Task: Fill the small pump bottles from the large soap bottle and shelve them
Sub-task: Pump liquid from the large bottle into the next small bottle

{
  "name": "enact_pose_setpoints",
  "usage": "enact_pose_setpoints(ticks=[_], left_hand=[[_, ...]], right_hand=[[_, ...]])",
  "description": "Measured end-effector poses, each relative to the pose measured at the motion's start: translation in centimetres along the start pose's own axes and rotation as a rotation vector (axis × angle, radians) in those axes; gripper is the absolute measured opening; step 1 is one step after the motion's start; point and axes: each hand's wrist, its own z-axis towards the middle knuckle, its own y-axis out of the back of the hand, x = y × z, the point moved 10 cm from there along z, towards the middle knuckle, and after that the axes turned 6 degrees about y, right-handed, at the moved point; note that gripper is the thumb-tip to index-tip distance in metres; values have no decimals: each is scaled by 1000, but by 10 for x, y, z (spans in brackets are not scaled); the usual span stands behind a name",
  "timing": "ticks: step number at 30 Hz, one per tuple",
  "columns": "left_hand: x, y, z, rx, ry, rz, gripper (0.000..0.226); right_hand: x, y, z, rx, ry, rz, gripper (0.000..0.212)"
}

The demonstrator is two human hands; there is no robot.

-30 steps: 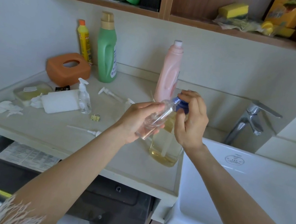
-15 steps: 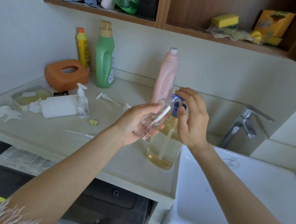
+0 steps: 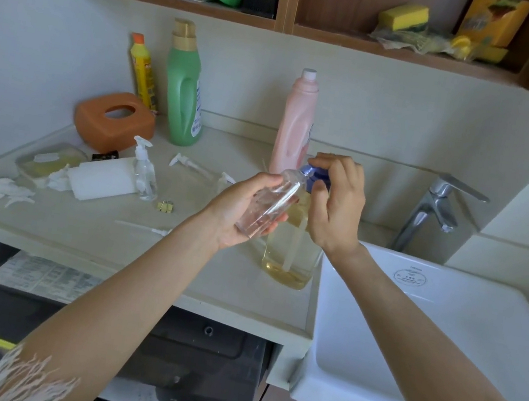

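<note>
My left hand (image 3: 240, 210) holds a small clear bottle (image 3: 273, 201), tilted with its open neck up against the blue pump head (image 3: 317, 175) of the large soap bottle (image 3: 290, 256). That large bottle stands on the counter near the sink and holds yellowish liquid. My right hand (image 3: 337, 205) curls its fingers over the blue pump head. Another small pump bottle (image 3: 144, 171) with its pump fitted stands upright to the left. Loose white pumps (image 3: 189, 164) (image 3: 148, 228) lie on the counter.
A pink bottle (image 3: 295, 125), green bottle (image 3: 185, 90) and yellow bottle (image 3: 141, 71) stand by the wall. An orange tissue holder (image 3: 113, 121), white roll (image 3: 103, 180) and binder clip (image 3: 165, 206) sit left. Sink (image 3: 409, 327) and tap (image 3: 434, 210) lie right. Wooden shelves (image 3: 284, 25) hang overhead.
The view has tilted and shifted a little. Both hands have stayed at the large bottle's pump, with the small bottle still held at the spout.
</note>
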Motion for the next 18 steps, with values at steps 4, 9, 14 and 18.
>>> enact_pose_setpoints(ticks=[4,9,14,18], left_hand=[[0,-1,-5,-22,4,-56,40],[-5,-2,-8,2,-6,-61,40],[-1,-2,-9,40,1,-62,32],[-3,-5,-6,43,-1,-54,26]], right_hand=[[7,5,13,63,35,-68,37],[5,13,22,89,64,-48,40],[8,6,7,47,102,-35,39],[10,3,2,-53,124,-10,40]])
